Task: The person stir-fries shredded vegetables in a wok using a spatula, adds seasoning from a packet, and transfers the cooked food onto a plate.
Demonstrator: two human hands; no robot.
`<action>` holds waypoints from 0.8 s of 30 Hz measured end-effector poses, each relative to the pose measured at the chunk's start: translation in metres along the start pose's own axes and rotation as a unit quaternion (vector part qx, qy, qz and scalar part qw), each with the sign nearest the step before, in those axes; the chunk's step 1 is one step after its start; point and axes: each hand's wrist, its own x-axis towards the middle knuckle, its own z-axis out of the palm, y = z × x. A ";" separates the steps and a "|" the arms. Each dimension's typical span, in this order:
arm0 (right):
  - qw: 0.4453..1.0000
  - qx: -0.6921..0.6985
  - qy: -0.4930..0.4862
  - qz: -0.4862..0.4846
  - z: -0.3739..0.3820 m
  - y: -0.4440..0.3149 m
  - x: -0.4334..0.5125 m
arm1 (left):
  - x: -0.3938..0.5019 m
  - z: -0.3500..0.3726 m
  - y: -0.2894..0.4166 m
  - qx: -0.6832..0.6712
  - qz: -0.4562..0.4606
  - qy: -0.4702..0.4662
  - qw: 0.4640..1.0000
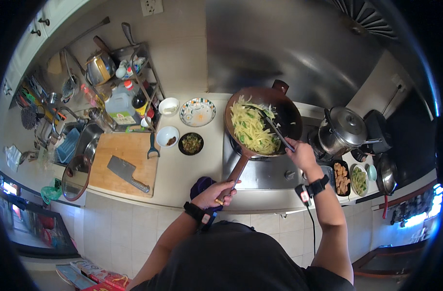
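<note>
My left hand (214, 195) grips the long wooden handle (239, 170) of a brown wok (292, 125) over the left side of the stove. Pale yellow shreds (252, 132), which look like potato strips, lie heaped with green pieces in the wok's left part. In my right hand (302, 154) is a spatula (277, 131); its dark head touches the shreds and is partly hidden among them. Whether the wok rests on the burner or is lifted a little, I cannot tell. A dark purple cloth (200, 186) lies beside my left hand.
Left of the wok stand a patterned plate (197, 112), small bowls (167, 136) and a cutting board (101, 174) with a cleaver (123, 169) and peeler (153, 147). A lidded steel pot (343, 127) occupies the right burner. Food dishes (341, 178) line the counter's right end.
</note>
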 end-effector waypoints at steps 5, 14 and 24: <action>0.990 -0.109 -0.089 0.023 -0.036 -0.060 -0.062 | 0.000 0.000 -0.002 -0.021 0.000 0.004 1.000; 0.988 0.034 -0.111 0.102 -0.029 -0.078 -0.010 | 0.004 -0.001 -0.005 -0.028 -0.001 0.006 1.000; 0.971 -0.235 -0.046 0.008 -0.016 -0.048 0.044 | 0.005 0.000 -0.004 -0.041 -0.002 -0.008 0.999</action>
